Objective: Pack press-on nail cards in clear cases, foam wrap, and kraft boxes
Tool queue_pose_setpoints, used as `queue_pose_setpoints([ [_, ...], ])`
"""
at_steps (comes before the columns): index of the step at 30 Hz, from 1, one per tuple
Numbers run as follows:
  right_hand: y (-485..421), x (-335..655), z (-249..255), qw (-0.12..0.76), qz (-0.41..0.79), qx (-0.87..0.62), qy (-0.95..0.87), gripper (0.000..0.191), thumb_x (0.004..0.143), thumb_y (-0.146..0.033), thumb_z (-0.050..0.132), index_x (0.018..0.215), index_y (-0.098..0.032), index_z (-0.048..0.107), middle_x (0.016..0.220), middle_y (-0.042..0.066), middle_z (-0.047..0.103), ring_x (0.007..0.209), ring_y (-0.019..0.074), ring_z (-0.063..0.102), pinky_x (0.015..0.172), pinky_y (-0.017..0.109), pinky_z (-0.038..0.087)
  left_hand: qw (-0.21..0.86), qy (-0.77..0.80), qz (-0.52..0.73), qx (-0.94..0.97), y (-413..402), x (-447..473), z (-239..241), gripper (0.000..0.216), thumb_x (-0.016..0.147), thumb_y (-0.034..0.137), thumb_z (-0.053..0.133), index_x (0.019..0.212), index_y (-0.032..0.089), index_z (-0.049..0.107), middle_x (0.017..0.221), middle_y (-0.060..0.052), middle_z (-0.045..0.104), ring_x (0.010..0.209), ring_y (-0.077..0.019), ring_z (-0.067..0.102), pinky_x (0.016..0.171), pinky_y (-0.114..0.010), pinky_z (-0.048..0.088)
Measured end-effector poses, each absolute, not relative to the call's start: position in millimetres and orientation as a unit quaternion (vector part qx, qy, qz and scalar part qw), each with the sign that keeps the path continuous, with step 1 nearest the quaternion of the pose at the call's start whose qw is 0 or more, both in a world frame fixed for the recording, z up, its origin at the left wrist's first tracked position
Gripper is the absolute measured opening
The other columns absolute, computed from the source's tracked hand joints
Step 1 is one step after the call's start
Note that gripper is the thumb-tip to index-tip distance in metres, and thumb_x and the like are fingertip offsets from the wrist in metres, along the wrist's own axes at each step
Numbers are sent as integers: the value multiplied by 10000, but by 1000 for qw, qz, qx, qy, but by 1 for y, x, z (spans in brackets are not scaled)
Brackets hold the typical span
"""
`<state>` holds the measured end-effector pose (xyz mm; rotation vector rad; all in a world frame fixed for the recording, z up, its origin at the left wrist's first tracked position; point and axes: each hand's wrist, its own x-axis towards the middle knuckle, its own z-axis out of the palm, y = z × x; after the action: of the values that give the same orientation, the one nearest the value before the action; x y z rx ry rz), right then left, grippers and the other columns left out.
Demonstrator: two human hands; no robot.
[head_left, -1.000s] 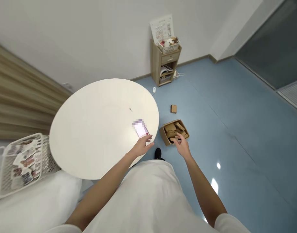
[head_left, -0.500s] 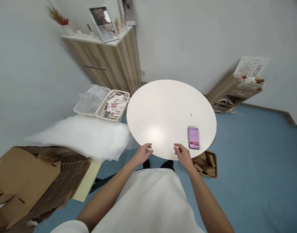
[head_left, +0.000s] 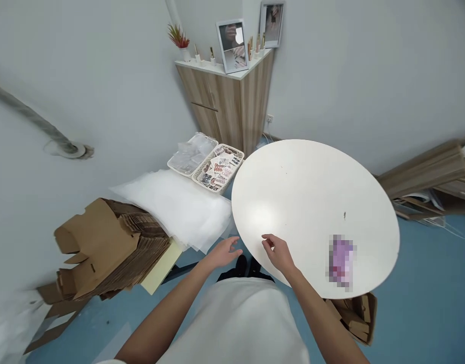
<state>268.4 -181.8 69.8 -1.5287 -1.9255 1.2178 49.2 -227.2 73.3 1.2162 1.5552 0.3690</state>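
My left hand (head_left: 224, 252) hovers just off the near left edge of the round white table (head_left: 308, 182), fingers apart and holding nothing. Over the table's near edge is my right hand (head_left: 278, 251), its fingers loosely curved and apart, with nothing in them. A blurred-out purple rectangle, which looks like a phone (head_left: 341, 262), lies on the tabletop to the right of my right hand. Closest to my left hand on the other side is a pile of white translucent sheets (head_left: 186, 205).
Behind the sheets stand a basket of printed cards (head_left: 220, 169) and a basket of clear bags (head_left: 192, 154). Flattened cardboard boxes (head_left: 103, 242) are stacked at left. A wooden cabinet (head_left: 224, 106) stands behind. A carton of cardboard pieces (head_left: 355, 318) sits under the table's right side.
The view has turned left, so the table, phone and cabinet now appear further right. More of the cardboard stack and left wall shows. Both hands stay apart and hold nothing.
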Motion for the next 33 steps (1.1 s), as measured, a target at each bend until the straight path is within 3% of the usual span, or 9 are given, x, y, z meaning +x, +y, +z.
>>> queue_pose_setpoints([
  [7, -142, 255, 65, 127, 458, -511, -716, 312, 810, -353, 382, 1028, -228, 567, 822, 31, 631, 727, 167, 574, 677, 311, 455, 536, 683, 172, 465, -212, 30, 69, 594, 716, 514, 518, 1231, 231, 431, 1236, -98, 497, 1042, -243, 521, 791, -342, 460],
  [17, -54, 207, 42, -130, 377, -456, -796, 436, 756, -321, 523, 1178, -218, 490, 1042, 114, 586, 898, 255, 569, 744, 345, 415, 441, 720, 315, 434, -128, -36, 62, 409, 762, 401, 503, 1108, 183, 518, 1095, -78, 580, 889, -158, 578, 806, -301, 469],
  [21, -3, 159, 54, -85, 337, -449, -823, 420, 798, -316, 470, 1206, -220, 450, 1044, 103, 580, 864, 222, 567, 759, 331, 411, 457, 718, 328, 410, -72, -71, 43, 402, 740, 389, 533, 1082, 178, 526, 1110, -82, 570, 943, -176, 567, 806, -301, 470],
  [25, 50, 105, 58, -7, 258, -450, -855, 379, 798, -248, 456, 1171, -181, 469, 1096, 101, 546, 985, 240, 499, 828, 355, 380, 489, 699, 319, 413, -16, -89, 18, 480, 704, 354, 583, 1140, 174, 490, 1126, -98, 558, 1017, -215, 536, 822, -314, 455],
  [29, 84, 64, 41, -21, 193, -485, -853, 314, 777, -201, 474, 1086, -174, 522, 1098, 113, 533, 1004, 266, 457, 869, 407, 314, 503, 691, 339, 392, 21, -91, -14, 570, 673, 231, 602, 1210, 182, 415, 1230, -107, 474, 1013, -221, 534, 853, -356, 432],
  [33, 90, 42, 23, -53, 123, -512, -848, 290, 782, -206, 470, 1065, -171, 517, 1034, 119, 552, 1023, 275, 419, 953, 493, 153, 529, 681, 359, 357, 33, -88, -32, 649, 648, 140, 598, 1250, 173, 358, 1252, -127, 441, 1032, -226, 524, 878, -379, 416],
])
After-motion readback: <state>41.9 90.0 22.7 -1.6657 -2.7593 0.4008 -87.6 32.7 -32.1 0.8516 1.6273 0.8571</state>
